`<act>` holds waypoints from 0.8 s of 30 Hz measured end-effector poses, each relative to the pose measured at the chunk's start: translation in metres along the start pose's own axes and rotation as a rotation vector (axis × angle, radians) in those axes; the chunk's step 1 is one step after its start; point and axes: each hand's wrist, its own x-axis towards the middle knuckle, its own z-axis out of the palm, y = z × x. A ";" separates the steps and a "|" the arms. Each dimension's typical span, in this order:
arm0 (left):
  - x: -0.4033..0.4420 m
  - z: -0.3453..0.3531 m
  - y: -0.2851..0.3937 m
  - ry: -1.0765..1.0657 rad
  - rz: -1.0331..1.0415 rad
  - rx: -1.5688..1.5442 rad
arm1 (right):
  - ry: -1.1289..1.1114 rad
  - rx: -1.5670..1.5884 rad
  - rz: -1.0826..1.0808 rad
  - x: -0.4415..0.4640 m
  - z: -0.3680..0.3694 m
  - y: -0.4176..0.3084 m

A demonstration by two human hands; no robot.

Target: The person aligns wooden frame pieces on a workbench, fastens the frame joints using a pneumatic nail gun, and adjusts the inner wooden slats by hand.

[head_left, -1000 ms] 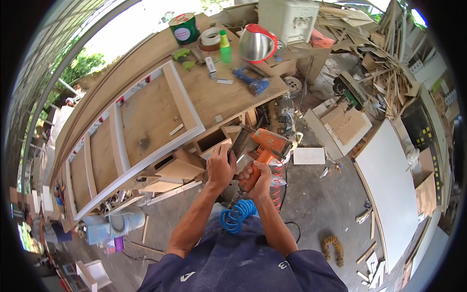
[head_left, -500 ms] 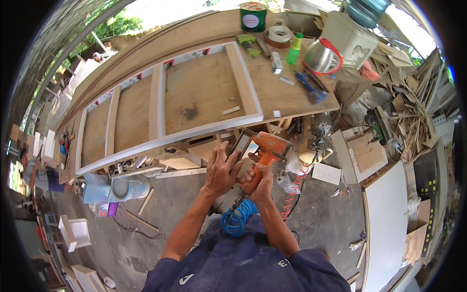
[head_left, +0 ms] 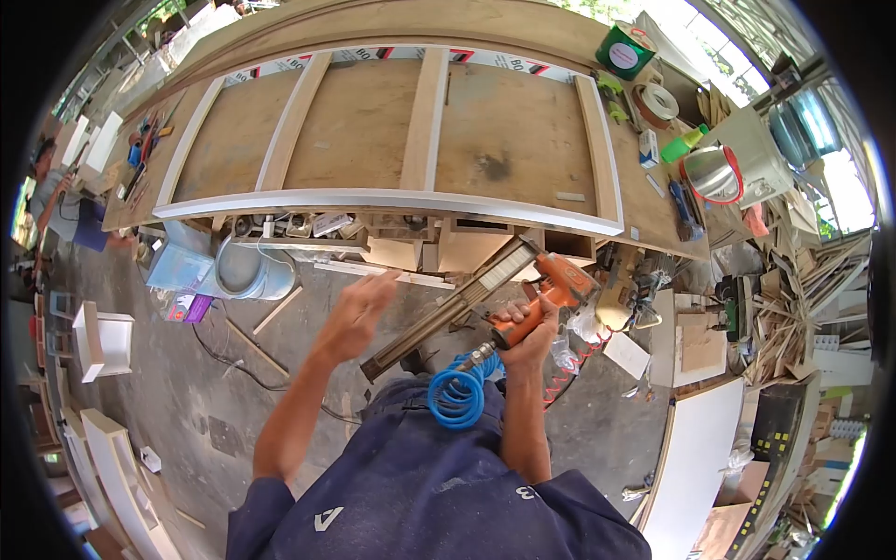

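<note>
My right hand (head_left: 525, 332) is wrapped round the handle of an orange nail gun (head_left: 560, 286), whose long metal magazine (head_left: 448, 310) points down and left. A coiled blue air hose (head_left: 457, 392) hangs from the handle's end, close to my shirt. My left hand (head_left: 359, 315) is raised to the left of the magazine, apart from it, fingers stretched out and somewhat blurred, holding nothing. Beyond both hands, a white-edged wooden frame (head_left: 425, 121) with crosspieces lies on the workbench (head_left: 658, 219).
A kettle (head_left: 714, 175), green bottle (head_left: 684, 143), tape roll (head_left: 656, 103) and blue drill (head_left: 686, 210) are on the bench's right end. Buckets (head_left: 254, 271) stand at its lower left. A person (head_left: 61, 201) is at far left. A white panel (head_left: 693, 457) leans at right.
My left hand has moved away from the nail gun, to the left. The magazine now extends far down and left. The view has swung leftward, so the bench and frame sit further right.
</note>
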 end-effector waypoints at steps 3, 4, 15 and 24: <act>-0.040 0.009 -0.038 0.254 -0.191 -0.344 | 0.051 0.018 0.004 -0.003 0.010 0.010; -0.041 0.013 -0.043 0.264 -0.201 -0.354 | 0.080 0.008 -0.010 -0.005 0.011 0.014; 0.077 0.066 -0.040 0.706 0.027 -1.103 | 0.023 -0.127 -0.058 -0.022 0.048 0.063; 0.147 0.027 -0.040 0.976 0.069 -1.006 | -0.070 0.030 -0.202 0.032 0.080 0.033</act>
